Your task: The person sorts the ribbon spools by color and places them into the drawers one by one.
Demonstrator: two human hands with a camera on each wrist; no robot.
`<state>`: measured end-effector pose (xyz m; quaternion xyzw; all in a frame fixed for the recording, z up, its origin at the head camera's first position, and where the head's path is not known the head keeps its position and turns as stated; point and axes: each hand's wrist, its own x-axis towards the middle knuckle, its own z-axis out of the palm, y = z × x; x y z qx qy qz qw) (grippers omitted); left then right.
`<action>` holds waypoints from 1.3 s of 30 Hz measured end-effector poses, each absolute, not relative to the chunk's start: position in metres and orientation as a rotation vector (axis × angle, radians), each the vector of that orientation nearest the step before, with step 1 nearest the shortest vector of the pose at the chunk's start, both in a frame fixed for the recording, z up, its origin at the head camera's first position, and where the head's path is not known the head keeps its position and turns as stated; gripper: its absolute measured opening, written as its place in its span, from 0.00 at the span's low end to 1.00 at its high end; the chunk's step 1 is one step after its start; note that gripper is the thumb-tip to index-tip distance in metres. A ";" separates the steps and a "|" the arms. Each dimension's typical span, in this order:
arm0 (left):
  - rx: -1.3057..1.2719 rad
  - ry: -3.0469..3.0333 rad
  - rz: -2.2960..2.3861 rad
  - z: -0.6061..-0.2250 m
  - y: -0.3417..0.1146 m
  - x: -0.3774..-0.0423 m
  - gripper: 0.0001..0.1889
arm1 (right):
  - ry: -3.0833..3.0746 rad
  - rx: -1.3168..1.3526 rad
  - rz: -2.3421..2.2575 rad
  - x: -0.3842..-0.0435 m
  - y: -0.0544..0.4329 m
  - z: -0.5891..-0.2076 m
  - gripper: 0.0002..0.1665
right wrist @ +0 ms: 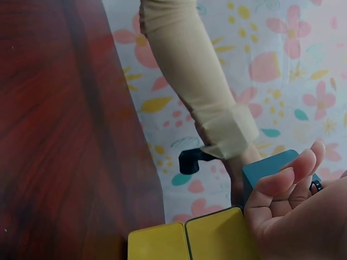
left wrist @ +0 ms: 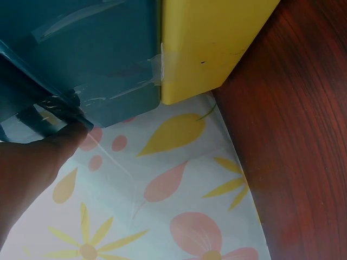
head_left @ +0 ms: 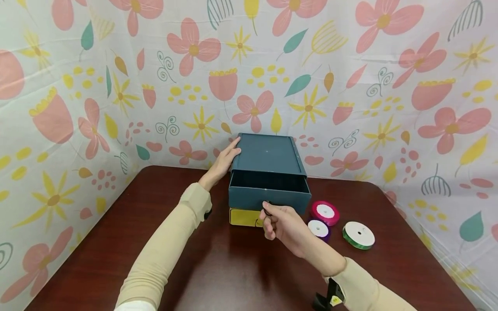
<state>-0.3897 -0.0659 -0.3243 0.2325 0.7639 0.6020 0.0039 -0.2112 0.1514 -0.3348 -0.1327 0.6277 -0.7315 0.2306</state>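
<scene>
A dark teal drawer box (head_left: 266, 151) stands on a yellow drawer box (head_left: 242, 217). Its teal drawer (head_left: 249, 198) is pulled partly out, and the visible inside looks dark. My left hand (head_left: 223, 163) rests along the box's upper left edge, fingers extended. At the drawer front, my right hand (head_left: 287, 226) pinches a small black pull (right wrist: 316, 186) between thumb and curled fingers. In the left wrist view, the left hand (left wrist: 43, 168) touches the taped side of the teal box (left wrist: 108, 59), beside the yellow box (left wrist: 209, 46).
To the right of the boxes lie a pink ribbon spool (head_left: 325, 212), a purple ribbon spool (head_left: 319, 229) and a green ribbon spool (head_left: 359, 235). They sit on a dark reddish-brown table (head_left: 233, 276). A flower-patterned cloth (head_left: 218, 121) hangs behind and at the sides.
</scene>
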 end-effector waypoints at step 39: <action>0.705 2.405 1.903 -0.326 -0.065 -0.388 0.30 | 1.798 -0.385 -1.905 -0.162 0.154 -0.339 0.26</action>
